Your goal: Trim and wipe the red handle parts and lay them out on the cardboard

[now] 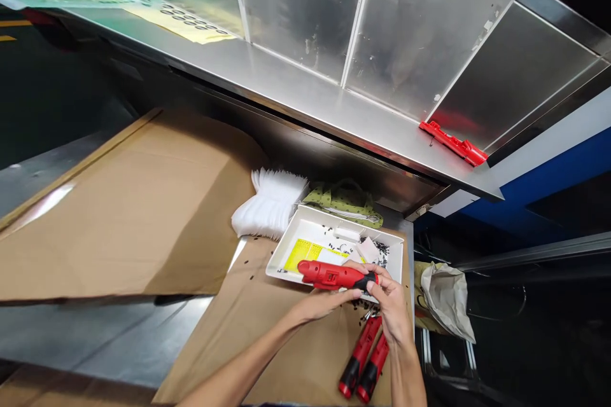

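Note:
A red-and-black tool housing (329,275) is held level over the front edge of a white tray (279,253). My left hand (324,304) supports it from below, thumb stretched along its lower side and fingers mostly hidden. Around the black end at the right, my right hand (389,299) is closed, with its thumb pressed on the housing. Small black parts (382,255) and yellow label sheets (300,253) lie in the tray. Two more red-and-black housings (361,356) lie side by side on the cardboard below my right hand, partly covered by my wrist.
Cardboard (267,318) covers the worktop, with a large cardboard sheet (143,203) at left. A white foam stack (272,203) and a green dotted pouch (344,203) stand behind the tray. A metal shelf (296,89) above carries a red shell (453,143) and yellow paper (191,25).

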